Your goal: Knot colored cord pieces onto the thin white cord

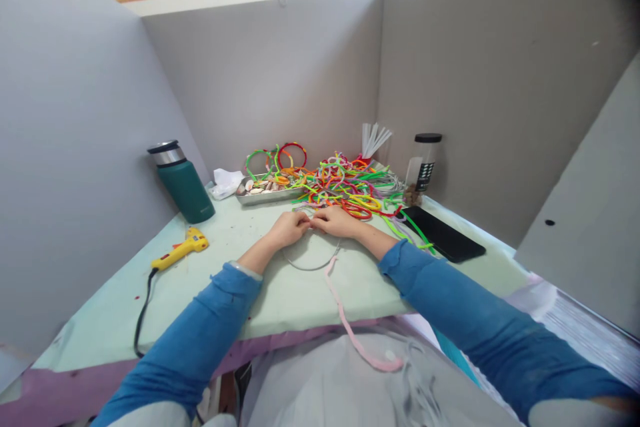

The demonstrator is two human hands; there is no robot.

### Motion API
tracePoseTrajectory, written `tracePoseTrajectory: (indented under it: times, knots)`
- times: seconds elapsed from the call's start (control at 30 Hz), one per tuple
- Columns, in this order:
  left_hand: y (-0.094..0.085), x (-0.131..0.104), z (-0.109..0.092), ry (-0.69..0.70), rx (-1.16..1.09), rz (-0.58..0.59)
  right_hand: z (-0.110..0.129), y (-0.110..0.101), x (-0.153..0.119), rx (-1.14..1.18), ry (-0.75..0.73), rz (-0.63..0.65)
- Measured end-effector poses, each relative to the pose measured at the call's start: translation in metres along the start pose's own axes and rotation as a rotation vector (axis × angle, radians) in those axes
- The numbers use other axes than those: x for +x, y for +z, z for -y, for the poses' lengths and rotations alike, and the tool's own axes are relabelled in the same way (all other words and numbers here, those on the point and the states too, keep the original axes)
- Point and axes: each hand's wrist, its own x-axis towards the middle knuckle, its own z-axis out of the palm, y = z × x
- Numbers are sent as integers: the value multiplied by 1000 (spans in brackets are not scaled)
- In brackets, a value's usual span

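My left hand (289, 229) and my right hand (334, 221) meet at the far side of a thin grey hoop (311, 269) over the table. The fingers of both hands are closed in a pinch on the hoop's rim, close together. Its near curve shows below them. The exact spot between the fingertips is hidden. A pink fuzzy strip (345, 320), like a pipe cleaner, begins near the hoop's right side and runs over the table edge onto my lap.
Beyond my hands lie a heap of coloured pipe cleaners (345, 180) and a metal tray (270, 197) of shells. A yellow glue gun (180, 250) and green bottle (185, 187) are left. A black phone (443, 233) and clear jar (421, 170) are right. Grey partitions (270, 80) surround the table.
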Motion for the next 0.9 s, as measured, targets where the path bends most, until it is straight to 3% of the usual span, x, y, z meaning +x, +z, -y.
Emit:
tracePoseTrajectory:
  times: [0.37,0.9]
  knots:
    - [-1,0,0,-32,-32,16,2,-1,0,46,13,-12]
    - [-4,-3,-5,-216,-377,174,2,-1,-1,95,8,8]
